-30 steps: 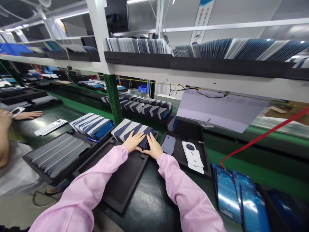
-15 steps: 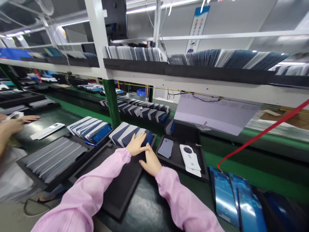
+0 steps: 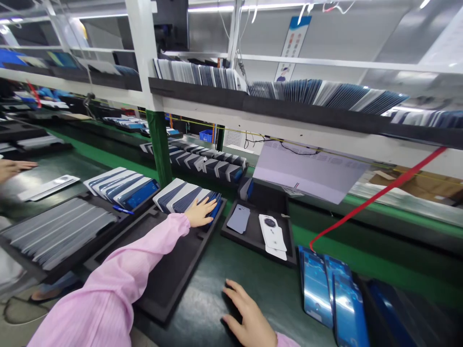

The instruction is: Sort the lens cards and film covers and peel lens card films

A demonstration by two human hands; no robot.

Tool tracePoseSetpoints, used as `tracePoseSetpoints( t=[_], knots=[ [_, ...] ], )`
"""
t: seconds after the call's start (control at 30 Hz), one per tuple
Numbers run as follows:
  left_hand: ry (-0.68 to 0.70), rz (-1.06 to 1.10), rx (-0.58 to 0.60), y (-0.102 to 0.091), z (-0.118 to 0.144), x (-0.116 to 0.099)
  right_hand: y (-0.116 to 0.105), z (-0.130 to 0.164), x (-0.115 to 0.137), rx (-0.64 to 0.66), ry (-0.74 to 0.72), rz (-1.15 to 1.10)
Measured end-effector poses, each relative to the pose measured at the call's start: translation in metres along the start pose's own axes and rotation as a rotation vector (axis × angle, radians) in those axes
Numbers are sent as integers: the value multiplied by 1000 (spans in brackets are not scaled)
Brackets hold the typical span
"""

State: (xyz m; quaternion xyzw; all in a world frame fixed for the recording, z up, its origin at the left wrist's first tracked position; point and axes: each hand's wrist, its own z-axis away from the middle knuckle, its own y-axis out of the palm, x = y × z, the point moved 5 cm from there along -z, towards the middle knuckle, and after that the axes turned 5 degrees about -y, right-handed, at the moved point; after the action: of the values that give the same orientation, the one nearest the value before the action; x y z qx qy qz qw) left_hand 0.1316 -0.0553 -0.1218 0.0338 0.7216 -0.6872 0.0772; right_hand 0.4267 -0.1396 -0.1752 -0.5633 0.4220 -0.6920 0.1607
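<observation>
Two hands I see: left hand (image 3: 198, 213), fingers spread, on the panel row's (image 3: 181, 195) right end; right hand (image 3: 251, 318) well apart, seemingly empty, fingers parted above the bench (image 3: 204, 294) | row runs sideways, far end of black tray (image 3: 177, 265), left hand nearer | green post (image 3: 158, 144) behind; white panels (image 3: 273, 236) rightward

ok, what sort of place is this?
Probably a factory workroom for phone parts: a black tray with stacked phone-back-like panels, a shelf lined with similar-looking sheets, another person's hand farther along the bench.
</observation>
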Motion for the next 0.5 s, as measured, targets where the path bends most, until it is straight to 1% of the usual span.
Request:
tracePoseSetpoints(
  t=[0.17,0.3,0.5],
  knots=[
    [-63,35,9,2,-4,1,1,11,-22,-80,11,21],
    [-107,82,9,3,-12,-2,1,16,-29,-129,-24,31],
    [-204,148,-86,-5,-30,5,6,18,-31,-125,-37,62]
  ],
)
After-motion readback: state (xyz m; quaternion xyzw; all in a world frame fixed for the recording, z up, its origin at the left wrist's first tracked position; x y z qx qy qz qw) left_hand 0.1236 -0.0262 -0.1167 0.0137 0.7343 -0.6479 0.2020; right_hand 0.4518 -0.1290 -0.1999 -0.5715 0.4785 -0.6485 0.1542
